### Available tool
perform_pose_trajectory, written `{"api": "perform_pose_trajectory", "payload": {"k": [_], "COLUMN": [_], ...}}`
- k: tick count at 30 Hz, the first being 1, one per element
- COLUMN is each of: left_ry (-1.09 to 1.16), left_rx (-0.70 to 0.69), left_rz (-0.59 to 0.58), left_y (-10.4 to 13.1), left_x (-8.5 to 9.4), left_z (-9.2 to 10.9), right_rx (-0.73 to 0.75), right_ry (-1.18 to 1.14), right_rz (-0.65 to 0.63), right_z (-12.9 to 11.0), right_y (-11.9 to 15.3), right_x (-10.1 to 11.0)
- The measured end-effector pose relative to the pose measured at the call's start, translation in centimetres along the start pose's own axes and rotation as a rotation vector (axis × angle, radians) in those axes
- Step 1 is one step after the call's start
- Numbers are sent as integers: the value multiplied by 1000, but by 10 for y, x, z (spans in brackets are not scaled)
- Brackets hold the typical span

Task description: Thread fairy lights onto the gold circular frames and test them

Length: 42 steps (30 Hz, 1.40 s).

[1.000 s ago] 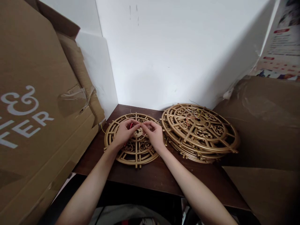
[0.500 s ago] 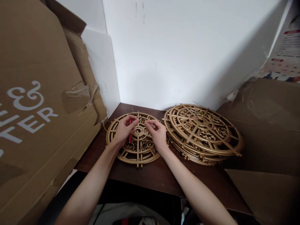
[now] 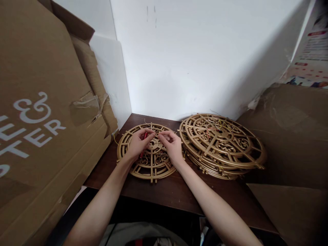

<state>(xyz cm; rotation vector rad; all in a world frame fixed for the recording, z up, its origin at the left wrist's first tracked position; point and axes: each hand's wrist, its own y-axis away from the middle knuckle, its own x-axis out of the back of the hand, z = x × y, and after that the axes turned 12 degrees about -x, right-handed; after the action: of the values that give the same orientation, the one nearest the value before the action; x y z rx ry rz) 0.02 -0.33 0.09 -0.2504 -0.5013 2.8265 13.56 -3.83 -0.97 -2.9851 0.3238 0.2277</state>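
A round gold openwork panel (image 3: 151, 167) with scrollwork lies flat on the dark brown table, below both hands. My left hand (image 3: 136, 145) is closed over its left half, holding a slim red stick-like tool (image 3: 141, 154) in the palm; the tool's kind cannot be made out. Thumb and forefinger of that hand meet near the panel's centre. My right hand (image 3: 173, 145) pinches just to the right, fingertips almost touching the left ones. Whatever is between the right fingertips is too small to name. Thin wires stick out at the panel's edges.
A stack of similar gold panels (image 3: 205, 153) with loose yellow and red wires leans on the right of the table (image 3: 164, 198). Cardboard boxes stand at the left (image 3: 51, 85) and right (image 3: 287, 136). A white wall (image 3: 189, 68) rises behind.
My left hand has moved slightly right, its fingertips now close to the right ones. The red tool has tilted in its hold. My right hand stays nearly still.
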Motion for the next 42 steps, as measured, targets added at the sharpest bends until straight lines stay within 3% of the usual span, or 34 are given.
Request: {"api": "perform_pose_trajectory", "payload": {"k": [12,17,22,26,33,42], "left_ry": [-59,-224,-283,-218,208,92], "left_rx": [-33,-123,-196,-169,-89,-107], "left_rz": [-4,21,-13,-18,51,-5], "left_y": [1,0,-1,1,-2,1], "left_x": [0,3,4,1,3,0], "left_z": [1,0,-1,-1,-7,0], "right_rx": [-4,-42,-45,-12,-28,17], "right_ry": [-24,14,73,140,37,28], "right_rz": [-55,-90,-46,-25,18,27], "right_z": [0,1,5,4,1,-6], "right_y": [2,2,0,-1,-2,1], "right_x": [1,0,2,3,4,5]}}
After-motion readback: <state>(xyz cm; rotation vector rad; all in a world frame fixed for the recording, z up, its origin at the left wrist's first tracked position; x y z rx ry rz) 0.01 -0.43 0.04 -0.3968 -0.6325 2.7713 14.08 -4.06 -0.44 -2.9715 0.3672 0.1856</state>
